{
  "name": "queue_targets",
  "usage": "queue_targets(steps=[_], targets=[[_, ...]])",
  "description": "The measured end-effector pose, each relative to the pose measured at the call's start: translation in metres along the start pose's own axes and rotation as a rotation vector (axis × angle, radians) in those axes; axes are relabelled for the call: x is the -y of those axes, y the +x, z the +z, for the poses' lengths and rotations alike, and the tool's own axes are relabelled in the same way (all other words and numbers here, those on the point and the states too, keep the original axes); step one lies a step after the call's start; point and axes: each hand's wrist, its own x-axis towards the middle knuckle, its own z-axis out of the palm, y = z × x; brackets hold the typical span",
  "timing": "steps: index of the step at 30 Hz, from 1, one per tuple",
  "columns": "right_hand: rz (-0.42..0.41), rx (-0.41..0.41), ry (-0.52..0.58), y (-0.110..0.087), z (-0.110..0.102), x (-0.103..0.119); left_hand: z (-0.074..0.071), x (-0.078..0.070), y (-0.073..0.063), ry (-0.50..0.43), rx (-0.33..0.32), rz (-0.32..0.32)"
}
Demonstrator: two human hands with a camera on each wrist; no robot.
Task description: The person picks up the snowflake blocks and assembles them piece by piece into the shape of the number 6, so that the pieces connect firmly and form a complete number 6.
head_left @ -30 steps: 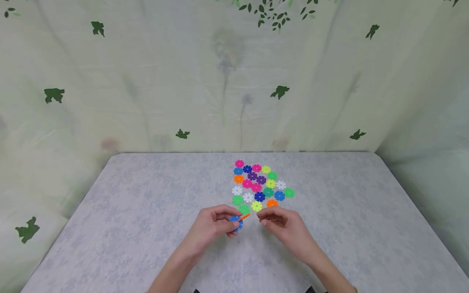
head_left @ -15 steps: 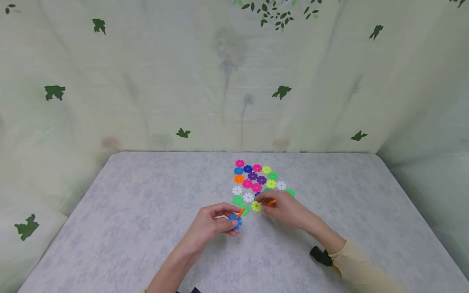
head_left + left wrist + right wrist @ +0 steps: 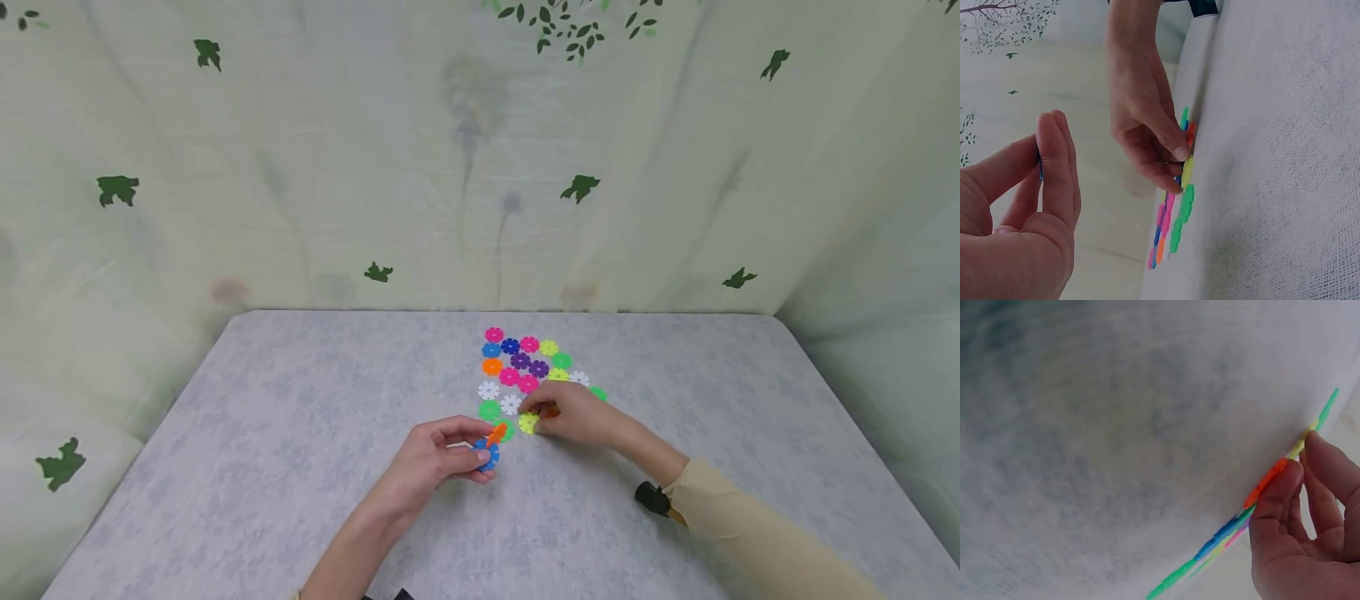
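My left hand (image 3: 438,457) pinches a blue snowflake building disc (image 3: 491,457) between thumb and fingers, raised over the table's front half. An orange snowflake disc (image 3: 498,432) stands slotted across it at an angle. In the left wrist view, just a thin blue edge (image 3: 1040,170) shows between the fingertips. My right hand (image 3: 573,410) reaches down at the near side of the spread discs. Its bent thumb and fingertips lie around a yellow disc (image 3: 528,423); I cannot tell if they grip it. An orange disc (image 3: 1266,483) lies right beside the fingers, and the hand covers several others.
Flat snowflake discs, among them pink (image 3: 494,334), purple (image 3: 521,360), white (image 3: 488,390) and green (image 3: 490,410), lie close together on the grey table (image 3: 315,400). A pale leaf-printed curtain (image 3: 300,167) stands behind the table and at its sides.
My right hand has moved from beside the left hand forward onto the loose discs. My left hand has stayed near its place, turning the joined discs so the orange one shows more of its face.
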Motion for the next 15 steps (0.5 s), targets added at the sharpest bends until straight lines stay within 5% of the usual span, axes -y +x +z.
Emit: queue_targets(steps=[15], targets=[[0.022, 0.0, 0.031, -0.0022, 0.004, 0.0014, -0.0045, 0.0017, 0.0012, -0.066, 0.012, 0.014]])
